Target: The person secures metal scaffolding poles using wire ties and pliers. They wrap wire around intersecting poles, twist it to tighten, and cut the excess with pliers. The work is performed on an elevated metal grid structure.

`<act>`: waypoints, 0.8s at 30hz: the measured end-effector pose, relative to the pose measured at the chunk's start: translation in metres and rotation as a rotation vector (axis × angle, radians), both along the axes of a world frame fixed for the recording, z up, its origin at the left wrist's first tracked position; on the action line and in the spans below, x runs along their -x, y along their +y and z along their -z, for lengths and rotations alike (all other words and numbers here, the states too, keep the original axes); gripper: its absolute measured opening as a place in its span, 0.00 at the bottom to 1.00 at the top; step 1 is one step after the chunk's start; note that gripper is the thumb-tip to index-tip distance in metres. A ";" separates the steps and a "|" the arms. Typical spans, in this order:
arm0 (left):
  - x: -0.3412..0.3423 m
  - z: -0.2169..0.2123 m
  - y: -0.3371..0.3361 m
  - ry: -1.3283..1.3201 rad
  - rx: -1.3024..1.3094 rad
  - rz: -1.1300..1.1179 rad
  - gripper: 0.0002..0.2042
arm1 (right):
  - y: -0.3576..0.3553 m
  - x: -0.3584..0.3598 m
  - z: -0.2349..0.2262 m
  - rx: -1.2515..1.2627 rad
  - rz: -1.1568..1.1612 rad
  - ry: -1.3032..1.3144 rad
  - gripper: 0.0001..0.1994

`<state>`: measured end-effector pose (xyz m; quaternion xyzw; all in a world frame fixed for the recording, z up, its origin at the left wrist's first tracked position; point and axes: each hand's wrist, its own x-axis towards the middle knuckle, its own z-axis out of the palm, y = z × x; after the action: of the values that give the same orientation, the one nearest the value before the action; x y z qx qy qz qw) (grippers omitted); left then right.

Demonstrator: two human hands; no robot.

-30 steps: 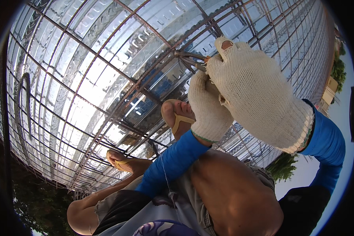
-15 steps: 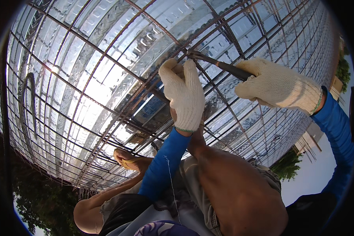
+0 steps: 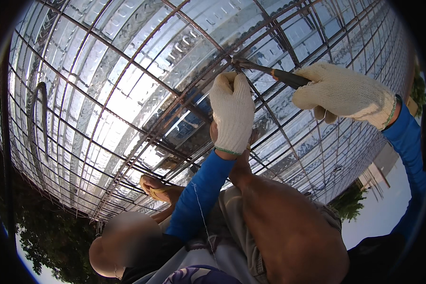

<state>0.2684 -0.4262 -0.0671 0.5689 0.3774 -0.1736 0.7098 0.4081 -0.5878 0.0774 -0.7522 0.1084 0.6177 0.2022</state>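
Observation:
In a white knitted glove, my right hand (image 3: 348, 92) grips a pair of pincers (image 3: 288, 79) by dark handles with a yellow-orange band. The pincers' metal head reaches left to a crossing of rusty rebar (image 3: 228, 57). Just below that crossing is my left hand (image 3: 232, 113), gloved the same way, its thumb and fingers drawn together. Whatever it may pinch is hidden by the fingertips. Both forearms are in blue sleeves.
A wide rebar grid spreads over shiny ribbed metal decking (image 3: 113, 99). My bare knee (image 3: 293, 232) and a sandalled foot (image 3: 158, 189) are close under my left arm. A bent bar (image 3: 42, 118) sticks up at left. Trees (image 3: 47, 241) stand beyond the lower left edge.
The view has shifted slightly, so the grid sits a little farther right. My left thumb and fingers have drawn closer together. The pincers' head stays at the crossing, its handles slightly turned.

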 end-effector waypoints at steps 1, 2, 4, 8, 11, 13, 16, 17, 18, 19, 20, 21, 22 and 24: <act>0.007 0.007 -0.009 -0.089 -0.107 0.036 0.09 | 0.003 -0.004 0.001 -0.033 -0.215 -0.060 0.17; 0.014 0.013 -0.016 -0.177 -0.213 0.074 0.08 | 0.007 -0.004 0.002 -0.003 -0.283 -0.061 0.17; 0.016 0.005 -0.023 -0.052 0.230 -0.312 0.08 | 0.016 -0.006 0.000 0.068 -0.412 -0.072 0.16; 0.002 -0.024 -0.019 0.132 0.518 -0.522 0.10 | 0.029 -0.006 -0.001 0.205 -0.671 -0.104 0.15; -0.002 -0.009 -0.015 0.130 0.524 -0.425 0.11 | 0.030 -0.005 0.000 0.153 -0.740 -0.154 0.14; 0.011 -0.003 -0.015 0.110 0.684 -0.558 0.12 | 0.031 -0.006 -0.002 0.122 -0.767 -0.178 0.14; 0.043 0.000 -0.020 0.072 0.756 -0.633 0.14 | 0.030 0.003 -0.009 0.124 -0.770 -0.190 0.14; 0.044 0.008 -0.022 0.007 0.525 -0.320 0.16 | 0.026 0.006 -0.014 0.135 -0.752 -0.187 0.14; 0.044 0.012 -0.018 -0.019 0.382 -0.134 0.19 | 0.026 0.004 -0.010 0.106 -0.753 -0.189 0.14; 0.044 0.014 -0.014 -0.044 0.234 0.045 0.23 | 0.026 0.001 -0.006 0.078 -0.750 -0.194 0.14; 0.046 0.014 -0.012 -0.031 0.222 0.122 0.29 | 0.025 0.001 -0.003 0.051 -0.737 -0.192 0.14; 0.048 0.013 -0.010 -0.017 0.213 0.201 0.36 | 0.022 -0.003 0.002 0.015 -0.714 -0.174 0.14; 0.045 0.011 -0.009 -0.023 0.156 0.316 0.40 | 0.023 0.000 0.001 -0.003 -0.704 -0.181 0.14; 0.031 0.002 -0.004 -0.057 -0.020 0.571 0.45 | 0.014 -0.002 0.006 -0.097 -0.640 -0.185 0.14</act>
<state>0.2376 -0.4303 -0.0695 0.6637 0.1835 -0.3469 0.6368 0.4104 -0.5741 0.0717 -0.7904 -0.1814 0.5836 0.0425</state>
